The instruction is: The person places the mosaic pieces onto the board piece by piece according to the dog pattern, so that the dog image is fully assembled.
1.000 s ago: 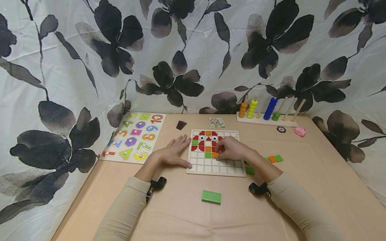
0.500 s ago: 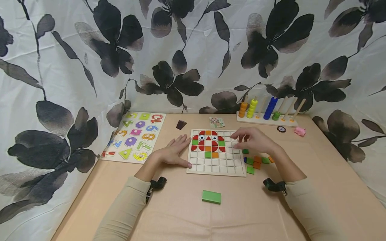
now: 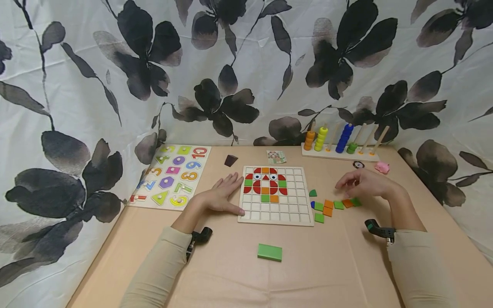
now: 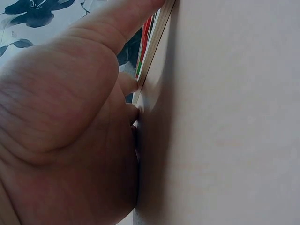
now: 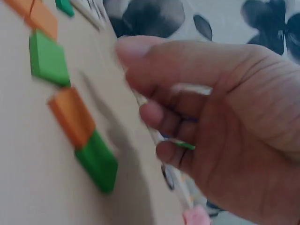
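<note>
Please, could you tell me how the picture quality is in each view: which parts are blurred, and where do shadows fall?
Head view: fairly even light, the grid board clear; left wrist view: dim, with a dark shadow on the table along the left hand; right wrist view: the right hand and tiles look soft, a shadow crossing the table between them.

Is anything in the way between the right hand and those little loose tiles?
No, nothing visible is. The right hand is raised near the loose tiles, and the right wrist view shows just a gap between them.
</note>
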Motion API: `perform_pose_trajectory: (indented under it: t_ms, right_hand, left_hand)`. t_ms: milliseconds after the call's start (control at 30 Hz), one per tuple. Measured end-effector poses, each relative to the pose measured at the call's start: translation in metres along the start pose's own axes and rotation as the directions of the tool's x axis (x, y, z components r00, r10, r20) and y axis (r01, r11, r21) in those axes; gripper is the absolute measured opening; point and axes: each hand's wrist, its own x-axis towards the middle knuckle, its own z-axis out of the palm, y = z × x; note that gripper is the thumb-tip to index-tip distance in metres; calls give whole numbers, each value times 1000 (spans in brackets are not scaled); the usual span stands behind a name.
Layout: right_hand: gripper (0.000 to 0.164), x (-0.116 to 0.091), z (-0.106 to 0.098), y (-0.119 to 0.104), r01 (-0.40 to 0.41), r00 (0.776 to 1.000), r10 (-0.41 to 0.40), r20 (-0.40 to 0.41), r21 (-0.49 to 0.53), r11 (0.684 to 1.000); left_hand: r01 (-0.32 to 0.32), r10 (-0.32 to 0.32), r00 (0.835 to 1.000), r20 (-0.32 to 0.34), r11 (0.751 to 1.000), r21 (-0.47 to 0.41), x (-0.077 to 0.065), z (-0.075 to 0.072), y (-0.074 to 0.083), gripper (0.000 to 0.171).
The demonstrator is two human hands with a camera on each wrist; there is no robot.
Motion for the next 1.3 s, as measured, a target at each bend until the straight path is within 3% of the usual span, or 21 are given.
perform_pose_trajectory:
  t_ms: [167, 400, 500, 767, 1033, 1133, 1300]
  right_hand:
    - [28, -2, 4, 15, 22, 984, -31, 175, 53, 998]
    - [24, 3, 8, 17, 6, 986, -12, 168, 33, 999]
    - [23, 4, 8, 17, -7, 991, 3, 135, 29, 1000]
    - [15, 6, 7, 20, -35, 996, 43, -79, 106, 994]
    - [19, 17, 15, -8, 45, 955, -27, -295, 53, 998]
    - [20, 28, 22, -25, 103, 945, -70, -318, 90, 991]
    - [17, 47, 39, -54, 199, 947, -163, -276, 108, 974]
  left_hand:
    - [6, -6, 1000, 8, 1000, 2, -1, -1, 1, 121]
    - [1, -1, 1000, 9, 1000, 3, -1, 0, 0, 120]
    - [1, -1, 1000, 11, 1000, -4, -1, 0, 0, 120]
    - [-2, 2, 1000, 6, 1000, -2, -1, -1, 1, 121]
    - [5, -5, 1000, 11, 1000, -2, -1, -1, 1, 121]
    - [4, -4, 1000, 11, 1000, 2, -1, -1, 0, 121]
    - [1, -2, 1000, 7, 1000, 4, 0, -1, 0, 121]
